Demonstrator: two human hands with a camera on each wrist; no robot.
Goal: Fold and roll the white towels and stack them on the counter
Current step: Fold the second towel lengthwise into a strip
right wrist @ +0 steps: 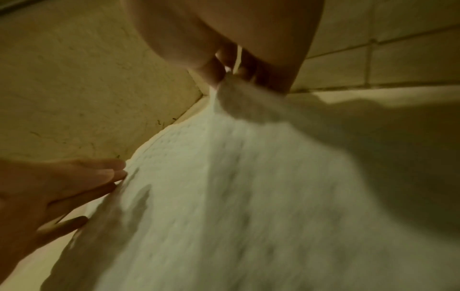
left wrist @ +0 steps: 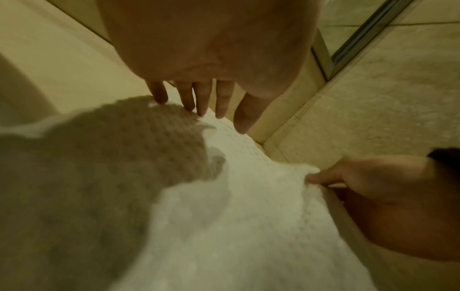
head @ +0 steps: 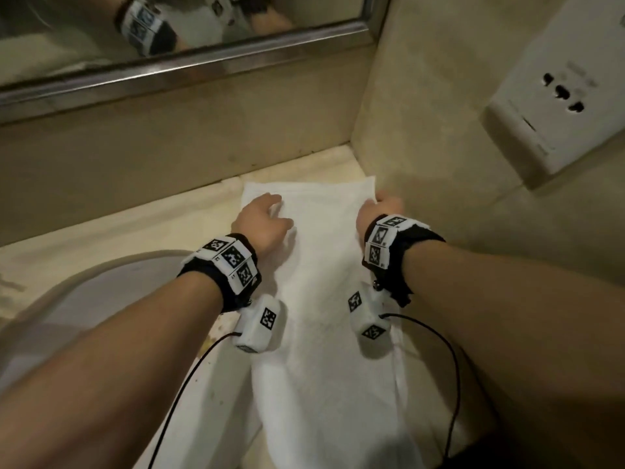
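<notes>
A long white towel (head: 321,299) lies folded into a narrow strip on the beige counter (head: 101,231), running from the front edge to the back corner. My left hand (head: 262,216) rests flat near the towel's far left corner, its straight fingers (left wrist: 199,98) touching the cloth (left wrist: 248,216). My right hand (head: 385,204) pinches the far right corner of the towel (right wrist: 224,177) between thumb and fingers (right wrist: 219,72), hard against the side wall. Only this one towel is in view.
A white sink basin (head: 84,299) sits to the left of the towel. A mirror (head: 169,28) with a metal frame runs along the back wall. On the right wall hangs a white socket plate (head: 558,96). Black cables (head: 449,384) trail from my wrist units.
</notes>
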